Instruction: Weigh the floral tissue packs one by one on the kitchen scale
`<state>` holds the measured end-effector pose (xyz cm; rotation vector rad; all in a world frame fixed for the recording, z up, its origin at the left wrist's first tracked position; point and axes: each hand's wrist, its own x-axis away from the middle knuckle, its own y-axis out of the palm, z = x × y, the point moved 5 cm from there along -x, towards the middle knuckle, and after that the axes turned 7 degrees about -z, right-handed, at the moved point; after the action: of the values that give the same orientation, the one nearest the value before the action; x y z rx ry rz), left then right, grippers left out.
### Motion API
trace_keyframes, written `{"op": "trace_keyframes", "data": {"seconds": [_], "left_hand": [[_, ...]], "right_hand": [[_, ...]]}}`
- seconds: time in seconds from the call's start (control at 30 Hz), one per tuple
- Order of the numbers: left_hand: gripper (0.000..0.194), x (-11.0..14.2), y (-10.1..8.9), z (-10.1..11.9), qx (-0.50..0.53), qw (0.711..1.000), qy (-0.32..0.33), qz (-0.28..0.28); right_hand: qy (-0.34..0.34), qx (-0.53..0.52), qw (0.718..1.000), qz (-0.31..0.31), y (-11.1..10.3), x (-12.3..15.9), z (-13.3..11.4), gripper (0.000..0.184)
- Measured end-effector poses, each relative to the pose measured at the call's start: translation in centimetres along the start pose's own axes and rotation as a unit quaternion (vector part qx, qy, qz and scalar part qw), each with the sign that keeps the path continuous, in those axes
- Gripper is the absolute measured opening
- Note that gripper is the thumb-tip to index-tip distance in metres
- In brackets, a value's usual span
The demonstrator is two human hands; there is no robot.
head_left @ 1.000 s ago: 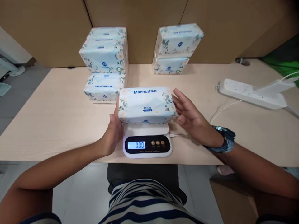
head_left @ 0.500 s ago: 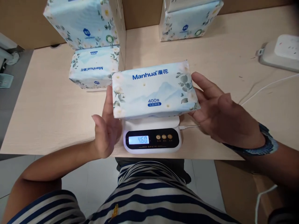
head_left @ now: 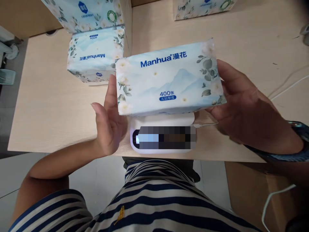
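A pale blue and white pack of tissues [head_left: 169, 77], printed with flowers and mountains, is held between my two hands above a white digital scale [head_left: 134, 149]. My left hand [head_left: 109, 124] presses against its left end, the thumb sticking out free. At the other end, my right hand [head_left: 251, 106] grips the pack's side, its fingertips partly hidden behind and beneath it. The pack tilts slightly, its right end higher. It covers most of the weighing plate, and the scale's display is blurred out.
Further tissue packs [head_left: 95, 53] are stacked at the back left of the wooden table [head_left: 43, 106], and another pack [head_left: 205, 9] stands at the back right. A white cable [head_left: 205, 125] runs from the scale's right side.
The tissue pack looks larger and closer to me, its right end raised further. My right hand has moved right and up with it. The view has shifted a little.
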<state>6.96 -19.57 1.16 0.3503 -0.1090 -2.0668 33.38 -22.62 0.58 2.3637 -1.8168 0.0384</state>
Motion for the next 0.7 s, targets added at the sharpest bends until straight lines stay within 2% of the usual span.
{"op": "trace_keyframes", "data": {"seconds": [0.13,0.23,0.37,0.47,0.7], "left_hand": [[0.069,0.1,0.0,0.2,-0.007,0.999,0.031,-0.025],[0.075,0.1,0.2,0.3,0.0,1.0,0.01,-0.006],[0.09,0.1,0.5,0.4,-0.005,0.998,-0.043,0.041],[0.089,0.2,0.5,0.3,-0.011,0.996,-0.066,0.062],[0.088,0.3,0.4,0.1,-0.009,0.996,-0.077,0.048]], "right_hand": [[-0.094,0.083,0.992,-0.012,0.4,0.3,-0.1,0.059],[-0.15,0.156,0.976,-0.016,0.9,0.8,-0.6,0.053],[-0.151,0.22,0.964,-0.022,1.4,1.1,-1.1,0.052],[-0.148,0.236,0.96,-0.027,1.4,1.0,-1.2,0.053],[-0.153,0.233,0.96,-0.023,1.4,0.9,-0.9,0.055]]}}
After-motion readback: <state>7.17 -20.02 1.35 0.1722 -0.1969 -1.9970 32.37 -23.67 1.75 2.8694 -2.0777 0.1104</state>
